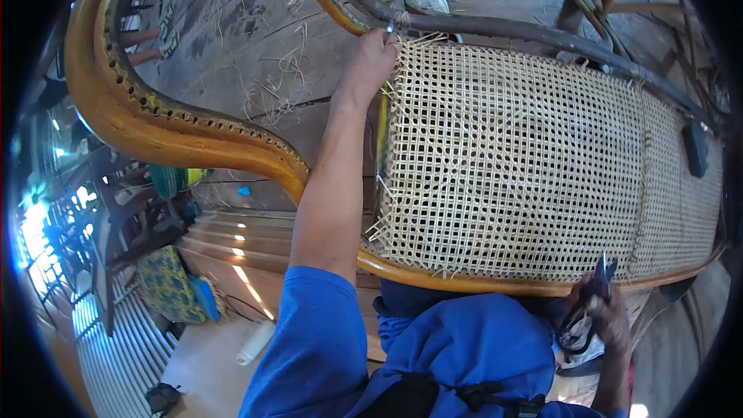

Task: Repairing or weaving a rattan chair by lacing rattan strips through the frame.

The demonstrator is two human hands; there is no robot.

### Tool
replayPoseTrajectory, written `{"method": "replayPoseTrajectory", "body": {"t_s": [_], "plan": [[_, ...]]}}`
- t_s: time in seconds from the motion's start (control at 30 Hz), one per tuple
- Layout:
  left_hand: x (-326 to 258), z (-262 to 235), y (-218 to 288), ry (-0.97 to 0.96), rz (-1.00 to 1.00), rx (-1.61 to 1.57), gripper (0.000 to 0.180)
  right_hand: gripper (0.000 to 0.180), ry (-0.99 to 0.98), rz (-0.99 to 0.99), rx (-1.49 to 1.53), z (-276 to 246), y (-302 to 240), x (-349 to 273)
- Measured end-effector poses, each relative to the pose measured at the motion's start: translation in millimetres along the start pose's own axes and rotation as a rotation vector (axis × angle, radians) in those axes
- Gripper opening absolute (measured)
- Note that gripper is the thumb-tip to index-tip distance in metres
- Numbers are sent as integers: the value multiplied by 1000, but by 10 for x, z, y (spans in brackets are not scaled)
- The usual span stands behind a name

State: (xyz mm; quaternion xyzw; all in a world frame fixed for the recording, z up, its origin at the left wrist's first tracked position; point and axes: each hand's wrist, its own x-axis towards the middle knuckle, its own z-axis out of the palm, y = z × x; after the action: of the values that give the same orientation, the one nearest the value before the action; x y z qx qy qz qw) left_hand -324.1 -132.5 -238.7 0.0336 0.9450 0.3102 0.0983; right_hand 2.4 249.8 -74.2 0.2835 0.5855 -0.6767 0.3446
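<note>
A woven cane panel [511,162] stretches across a curved wooden frame [433,279] in front of me. At its far left corner is my left hand [373,60], the arm reaching straight out. Its fingers are closed by the cane edge, where a small shiny bit shows; what they grip is too small to tell. My right hand [611,321], at the near edge toward the right, is closed around a dark tool [597,288] with a pointed metal tip. The tool's kind is unclear. Loose cane ends stick out along the panel's left edge.
The frame's curved wooden arm [186,139], lined with holes, sweeps out to the left. A dark block [694,151] lies on the panel's right part. Beyond runs a dark pole [534,31]. Cane scraps [267,101] litter the plank floor. A patterned cushion [174,282] is at lower left.
</note>
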Motion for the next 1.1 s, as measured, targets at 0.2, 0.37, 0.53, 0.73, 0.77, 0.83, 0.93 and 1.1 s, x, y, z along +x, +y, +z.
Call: {"method": "replayPoseTrajectory", "body": {"t_s": [0.2,0.37,0.53,0.73,0.77,0.83,0.93,1.1], "plan": [[-153,-20,50,187,-99,-208,21,54,-45,2,-1025,545,-1191,1557],[-288,43,62,290,-323,-537,20,52,-132,-276,-1345,1061,-1568,2685],[-378,208,56,397,-363,-541,21,54,-104,-462,-1514,1338,-1730,3142],[-371,212,63,435,-396,-435,21,49,-82,-503,-1613,1581,-1832,3268],[-371,221,56,442,-382,-458,21,49,-80,-533,-1623,1591,-1830,3282],[-375,233,38,450,-369,-481,21,49,-78,-563,-1634,1640,-1844,3284],[-377,242,58,470,-342,-472,21,55,-56,-475,-1701,1698,-1877,3289],[-397,194,93,451,-367,-521,20,46,-26,-719,-1649,1623,-1816,3333]]}}
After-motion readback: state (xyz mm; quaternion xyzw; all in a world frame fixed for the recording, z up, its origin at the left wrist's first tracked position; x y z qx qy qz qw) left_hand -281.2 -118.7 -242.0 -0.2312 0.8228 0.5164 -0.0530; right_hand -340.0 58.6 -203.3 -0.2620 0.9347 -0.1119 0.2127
